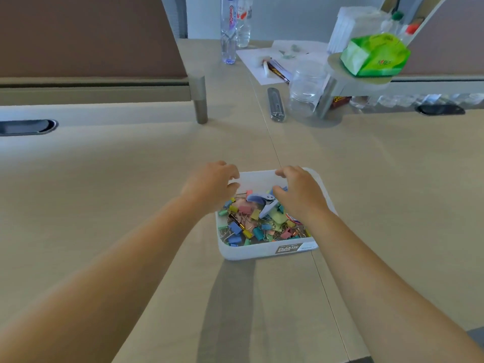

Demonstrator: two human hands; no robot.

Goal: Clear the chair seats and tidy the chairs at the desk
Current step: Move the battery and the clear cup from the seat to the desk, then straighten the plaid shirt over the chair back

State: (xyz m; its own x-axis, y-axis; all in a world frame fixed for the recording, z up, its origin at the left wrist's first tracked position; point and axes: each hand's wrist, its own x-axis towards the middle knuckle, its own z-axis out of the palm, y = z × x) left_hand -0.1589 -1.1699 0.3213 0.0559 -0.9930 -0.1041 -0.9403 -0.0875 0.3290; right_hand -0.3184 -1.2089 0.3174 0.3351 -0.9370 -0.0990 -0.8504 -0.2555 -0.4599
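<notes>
A white plastic tray (262, 251) rests on the beige desk (131, 192), straddling the seam between two desk tops. It is full of coloured binder clips (243, 226), with a small blue-and-white tool (259, 199) among them. My left hand (209, 187) hovers over the tray's far left corner with its fingers curled and apart. Over the tray's right side, my right hand (298, 195) has loosely spread fingers reaching toward the far rim. Neither hand clearly grips the tray. No chair seat is in view.
At the back stand two clear water bottles (228, 30), a sheet of paper (262, 61) with pens, a clear jar (305, 90), a flat metal tool (275, 104) and a green tissue pack (374, 55) on a small raised shelf. A divider post (199, 98) rises left of centre.
</notes>
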